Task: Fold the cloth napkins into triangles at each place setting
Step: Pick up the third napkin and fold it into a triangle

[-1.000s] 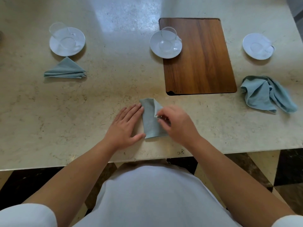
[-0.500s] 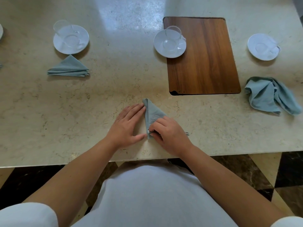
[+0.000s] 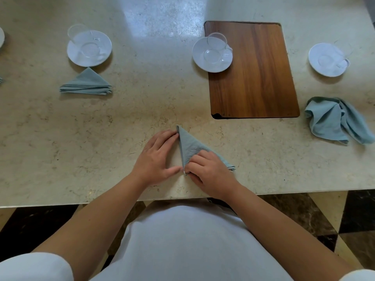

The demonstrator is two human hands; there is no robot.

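My R hand [image 3: 211,172] fingers curl, pinching the triangle napkin [image 3: 189,146] near corner. L hand [image 3: 156,157] lies flat & open, fingertips touching its left edge.

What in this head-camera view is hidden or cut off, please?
- Near corner of the centre napkin: covered by the right hand.
- Plate and another napkin, far left: cut off by the frame edge.
- Right-hand fingers: curled, their tips hidden.

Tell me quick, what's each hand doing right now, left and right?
Left hand: open, flat on the table, fingertips against the napkin's edge.
Right hand: fingers curled, pinching the napkin's near corner.
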